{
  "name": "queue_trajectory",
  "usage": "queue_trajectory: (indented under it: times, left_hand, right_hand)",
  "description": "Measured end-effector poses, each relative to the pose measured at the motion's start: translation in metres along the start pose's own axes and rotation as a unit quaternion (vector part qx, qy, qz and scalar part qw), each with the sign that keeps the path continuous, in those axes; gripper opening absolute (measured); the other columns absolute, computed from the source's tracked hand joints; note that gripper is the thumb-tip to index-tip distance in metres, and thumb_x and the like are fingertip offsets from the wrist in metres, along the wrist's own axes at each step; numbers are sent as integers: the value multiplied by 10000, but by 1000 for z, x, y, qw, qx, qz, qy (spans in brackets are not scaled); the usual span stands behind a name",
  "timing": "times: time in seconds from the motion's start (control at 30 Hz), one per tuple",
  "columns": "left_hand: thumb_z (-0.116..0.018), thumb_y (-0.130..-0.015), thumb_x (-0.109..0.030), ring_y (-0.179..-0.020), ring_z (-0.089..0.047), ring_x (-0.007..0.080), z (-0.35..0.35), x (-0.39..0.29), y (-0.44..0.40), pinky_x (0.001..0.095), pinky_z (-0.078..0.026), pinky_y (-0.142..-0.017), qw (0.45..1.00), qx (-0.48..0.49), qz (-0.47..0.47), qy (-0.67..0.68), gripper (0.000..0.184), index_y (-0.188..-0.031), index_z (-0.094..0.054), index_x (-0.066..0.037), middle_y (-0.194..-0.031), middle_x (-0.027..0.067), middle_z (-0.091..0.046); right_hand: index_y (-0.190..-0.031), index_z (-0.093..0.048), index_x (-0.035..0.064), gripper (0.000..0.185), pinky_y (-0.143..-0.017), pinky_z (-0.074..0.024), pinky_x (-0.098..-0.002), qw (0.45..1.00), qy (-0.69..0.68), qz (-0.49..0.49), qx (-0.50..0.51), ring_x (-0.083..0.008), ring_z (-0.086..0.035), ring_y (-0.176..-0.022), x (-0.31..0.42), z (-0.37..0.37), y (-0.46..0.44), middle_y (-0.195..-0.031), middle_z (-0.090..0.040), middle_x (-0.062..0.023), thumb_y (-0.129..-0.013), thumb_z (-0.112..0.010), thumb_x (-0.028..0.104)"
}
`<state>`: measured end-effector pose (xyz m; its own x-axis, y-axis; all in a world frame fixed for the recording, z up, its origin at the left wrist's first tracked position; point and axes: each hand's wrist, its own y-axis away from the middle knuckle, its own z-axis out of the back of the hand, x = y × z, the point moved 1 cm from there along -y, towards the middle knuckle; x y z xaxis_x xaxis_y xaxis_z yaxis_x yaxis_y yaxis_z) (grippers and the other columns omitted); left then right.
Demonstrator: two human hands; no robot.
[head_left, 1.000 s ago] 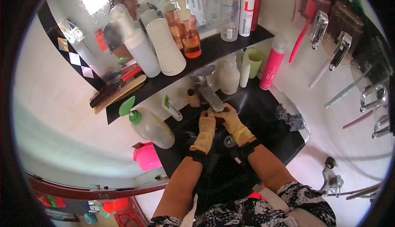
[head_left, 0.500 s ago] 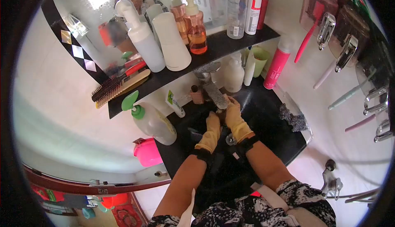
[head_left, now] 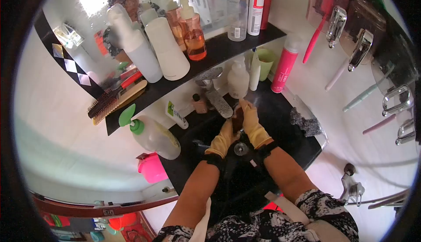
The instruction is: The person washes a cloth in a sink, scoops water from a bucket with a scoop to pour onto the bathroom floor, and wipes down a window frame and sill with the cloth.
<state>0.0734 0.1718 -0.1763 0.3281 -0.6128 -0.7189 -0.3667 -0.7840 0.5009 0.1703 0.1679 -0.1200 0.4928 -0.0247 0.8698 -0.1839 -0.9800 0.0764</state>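
My left hand [head_left: 223, 137] and my right hand [head_left: 253, 126], both in pale yellow gloves, come together over the black sink [head_left: 280, 139]. Between them is a small brownish object [head_left: 237, 118], partly hidden by the fingers; its kind I cannot make out. Both hands are closed around it, the right one on its upper right side and the left one lower down. Just above and to the left is the grey, speckled faucet [head_left: 218, 103]. A round, shiny drain piece [head_left: 240, 149] shows below the hands.
A green-topped pump bottle [head_left: 153, 137], a small tube [head_left: 176, 115] and a little brown bottle [head_left: 199, 104] stand left of the faucet. To the right are a white pump bottle [head_left: 238, 80], pink spray can [head_left: 285, 69] and grey scrubber [head_left: 305, 122]. Overhead juts a black shelf [head_left: 219, 60] with bottles.
My hands have shifted slightly down and apart, out from under the faucet tip, so more of the brownish object shows between them. The view has shifted a little.
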Motion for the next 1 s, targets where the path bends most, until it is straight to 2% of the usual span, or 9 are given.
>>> queue_trajectory:
  times: [0.07,0.17,0.33,0.4,0.53,0.7,0.87,0.93,1.0]
  left_hand:
    - [-477,-818,-458,-463,-451,173,-5,-5,6,285,-362,-354,996,-3,51,67,335,-908,-506,-137,-799,54,-525]
    - [-545,-796,-446,-597,-513,173,0,-19,22,255,-436,-436,864,66,-444,-226,369,-970,-489,-125,-839,63,-522]
    - [-691,-695,-119,-952,-538,213,-3,-57,48,320,-457,-787,982,-63,-111,-143,509,-1131,-440,-39,-1050,90,-532]
    - [-671,-731,-115,-940,-530,191,5,-58,52,300,-444,-791,930,-105,-211,-282,474,-1135,-434,-40,-1053,79,-526]
    - [-631,-761,-85,-925,-527,179,4,-58,64,281,-433,-798,911,-56,-278,-300,434,-1138,-420,-39,-1069,72,-515]
    - [-572,-779,-43,-905,-548,200,-1,-57,71,296,-455,-766,933,-97,-242,-246,429,-1169,-397,-83,-1058,69,-521]
    - [-605,-722,-22,-922,-553,257,-8,-66,74,346,-454,-761,891,-127,-320,-295,381,-1080,-482,-65,-1045,109,-540]
    - [-613,-686,7,-930,-548,298,-11,-64,76,369,-445,-767,798,-169,-420,-397,366,-1034,-514,-49,-1045,138,-539]
    - [-581,-655,52,-910,-542,326,-14,-60,85,367,-446,-746,734,-190,-488,-433,290,-924,-536,-45,-995,136,-538]
  right_hand:
    - [-790,-559,46,242,-581,-423,-235,999,14,34,-5,-136,-531,-617,4,10,-2,-677,-558,-51,-842,-535,281]
    - [-952,-570,39,193,-782,-434,-279,910,319,245,102,-201,-554,-878,11,25,0,-955,-599,-101,-764,-527,32]
    - [-1182,-452,46,443,-909,-415,-305,778,507,295,228,-270,-498,-1074,43,18,30,-1209,-470,-131,-746,-514,0]
    - [-1228,-403,54,513,-929,-400,-304,970,-18,-196,141,-338,-453,-1112,32,12,33,-1254,-424,-149,-748,-586,44]
    - [-1251,-375,62,567,-943,-387,-391,919,-21,-375,123,-367,-413,-1133,5,18,29,-1265,-417,-137,-759,-637,165]
    - [-1268,-367,113,566,-905,-297,-619,834,450,170,270,-321,-368,-1186,-6,13,25,-1248,-440,-104,-808,-566,376]
    - [-1304,-305,148,625,-884,-269,-663,878,263,178,357,-366,-348,-1178,-10,31,26,-1298,-364,-136,-819,-473,503]
    - [-1306,-287,149,623,-871,-288,-661,928,-129,-289,197,-406,-339,-1166,18,14,41,-1315,-333,-127,-831,-416,531]
    - [-1300,-297,150,618,-866,-296,-659,947,-9,-176,267,-423,-335,-1158,17,18,34,-1309,-336,-126,-832,-416,535]
